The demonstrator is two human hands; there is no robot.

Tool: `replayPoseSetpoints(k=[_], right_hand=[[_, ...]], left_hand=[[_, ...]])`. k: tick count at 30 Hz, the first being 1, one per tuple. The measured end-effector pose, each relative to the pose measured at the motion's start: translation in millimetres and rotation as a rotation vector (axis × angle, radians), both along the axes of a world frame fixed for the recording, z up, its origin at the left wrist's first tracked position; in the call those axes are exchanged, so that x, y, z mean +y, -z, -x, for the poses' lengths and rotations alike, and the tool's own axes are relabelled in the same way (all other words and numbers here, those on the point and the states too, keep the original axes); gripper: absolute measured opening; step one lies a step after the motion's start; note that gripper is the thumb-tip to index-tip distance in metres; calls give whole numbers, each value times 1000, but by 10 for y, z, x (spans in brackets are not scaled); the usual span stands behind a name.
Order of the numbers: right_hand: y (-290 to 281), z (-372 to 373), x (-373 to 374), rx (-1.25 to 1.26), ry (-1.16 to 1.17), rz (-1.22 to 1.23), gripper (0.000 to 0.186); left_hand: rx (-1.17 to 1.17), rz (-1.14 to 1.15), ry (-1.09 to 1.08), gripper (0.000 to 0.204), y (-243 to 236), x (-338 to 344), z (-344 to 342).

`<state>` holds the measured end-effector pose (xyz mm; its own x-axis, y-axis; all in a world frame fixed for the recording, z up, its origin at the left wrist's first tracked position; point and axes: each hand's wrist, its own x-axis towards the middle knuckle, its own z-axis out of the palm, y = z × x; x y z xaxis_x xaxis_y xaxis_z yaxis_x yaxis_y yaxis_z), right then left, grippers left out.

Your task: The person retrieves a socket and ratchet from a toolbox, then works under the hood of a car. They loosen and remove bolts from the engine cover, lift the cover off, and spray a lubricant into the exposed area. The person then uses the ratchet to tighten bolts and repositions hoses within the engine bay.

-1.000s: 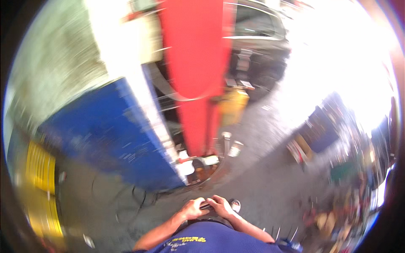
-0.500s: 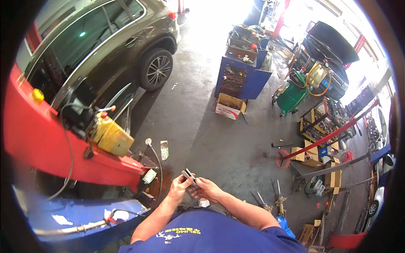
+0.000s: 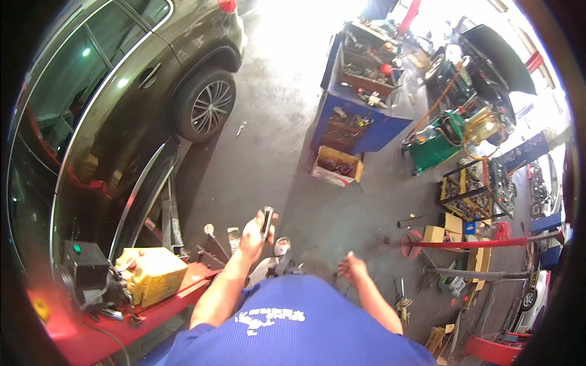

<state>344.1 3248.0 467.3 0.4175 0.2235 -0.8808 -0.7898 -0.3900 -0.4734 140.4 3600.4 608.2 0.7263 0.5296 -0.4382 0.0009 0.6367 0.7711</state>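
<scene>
My left hand (image 3: 251, 239) is closed around a small silver-and-black metal piece (image 3: 267, 221), which stands upright out of the fingers; its exact kind is unclear. My right hand (image 3: 353, 268) hangs apart from it on the right, fingers loosely spread with nothing visible in them. Both arms reach out from my blue shirt over the grey floor. Close to my left hand, a round white-faced gauge (image 3: 209, 229) lies beyond the forearm.
A dark car (image 3: 122, 110) stands at left, behind a red lift beam (image 3: 143, 317) bearing a yellow container (image 3: 151, 276). Ahead are a blue tool cabinet (image 3: 366, 122) and a cardboard box (image 3: 336, 168). Right: a green tank (image 3: 436, 149), a parts rack (image 3: 467, 189) and a red pole (image 3: 470, 244).
My right hand has let go of the metal piece and swung to the right. My left hand has moved forward with it. The view has shifted toward the car and lift.
</scene>
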Motion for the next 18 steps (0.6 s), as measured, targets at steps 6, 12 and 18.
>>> replayPoseSetpoints(k=[6,12,18], right_hand=[[208,-1326,1461,-61,201,-94,56],[291,-2434,4011,4,-44,-202,50],[-453,-3676,6539,-150,-644,-291,35]], left_hand=[[53,-64,-44,60,-141,1650,-1100],[385,-218,-75,45,198,3082,-2105],[654,-479,-64,34,49,4455,-3181]])
